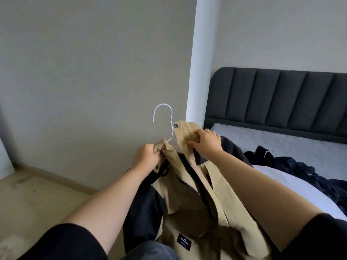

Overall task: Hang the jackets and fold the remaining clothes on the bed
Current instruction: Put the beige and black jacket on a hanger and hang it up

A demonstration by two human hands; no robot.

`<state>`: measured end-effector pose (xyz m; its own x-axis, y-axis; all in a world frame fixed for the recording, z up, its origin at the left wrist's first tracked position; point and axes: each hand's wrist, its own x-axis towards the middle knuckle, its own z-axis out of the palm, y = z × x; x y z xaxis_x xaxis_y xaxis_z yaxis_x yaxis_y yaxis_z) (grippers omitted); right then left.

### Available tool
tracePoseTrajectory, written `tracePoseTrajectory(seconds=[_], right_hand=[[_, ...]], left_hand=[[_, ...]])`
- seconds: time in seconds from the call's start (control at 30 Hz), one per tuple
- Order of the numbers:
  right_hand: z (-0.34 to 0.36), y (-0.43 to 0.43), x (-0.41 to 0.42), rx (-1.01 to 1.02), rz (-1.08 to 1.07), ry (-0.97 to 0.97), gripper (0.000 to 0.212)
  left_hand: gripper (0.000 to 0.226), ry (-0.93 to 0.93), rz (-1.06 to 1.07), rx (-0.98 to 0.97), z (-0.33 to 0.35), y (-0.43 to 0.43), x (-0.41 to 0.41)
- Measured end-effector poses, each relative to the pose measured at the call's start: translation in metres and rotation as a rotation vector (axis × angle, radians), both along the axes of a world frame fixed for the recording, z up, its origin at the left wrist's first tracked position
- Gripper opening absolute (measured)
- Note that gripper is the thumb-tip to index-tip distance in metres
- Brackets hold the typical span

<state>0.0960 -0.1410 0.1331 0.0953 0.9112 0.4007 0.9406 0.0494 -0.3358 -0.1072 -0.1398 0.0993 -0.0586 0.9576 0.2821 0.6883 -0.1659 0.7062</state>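
Observation:
A beige jacket [199,196] with dark lining hangs in front of me, held up by both hands. My left hand [145,156] grips the bunched collar on the left. My right hand [205,141] pinches the right collar flap, which has a metal snap. A white wire hanger [165,117] sticks up between the hands, its hook above the collar and its lower part hidden inside the jacket. Dark navy clothes [293,166] lie crumpled on the bed [281,139] to the right.
A grey wall [93,72] stands straight ahead, with a white corner post [199,72] beside it. The bed's dark padded headboard [281,98] is at the right. Beige floor [28,199] with a baseboard lies at the lower left.

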Motion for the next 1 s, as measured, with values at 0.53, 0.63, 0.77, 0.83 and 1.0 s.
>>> tracePoseTrajectory(seconds=[0.53,0.63,0.77,0.83,1.0], right_hand=[[0.25,0.018,-0.201,0.69,0.264,0.276,0.026],[0.295,0.018,-0.244,0.602,0.365,0.271,0.031],[0.321,0.011,-0.283,0.574,0.695,0.414,0.034],[0.314,0.014,-0.289,0.335,0.842,0.455,0.043],[0.293,0.046,-0.299,0.246,0.735,0.294,0.024]], left_hand=[[0.021,0.019,0.287,0.443,0.268,0.0,-0.197],[0.026,0.141,0.29,0.488,0.301,-0.004,-0.23],[0.027,0.209,0.285,0.447,0.308,-0.002,-0.265],[0.03,0.096,0.303,0.43,0.303,-0.002,-0.287],[0.023,0.152,0.358,0.482,0.285,-0.005,-0.326]])
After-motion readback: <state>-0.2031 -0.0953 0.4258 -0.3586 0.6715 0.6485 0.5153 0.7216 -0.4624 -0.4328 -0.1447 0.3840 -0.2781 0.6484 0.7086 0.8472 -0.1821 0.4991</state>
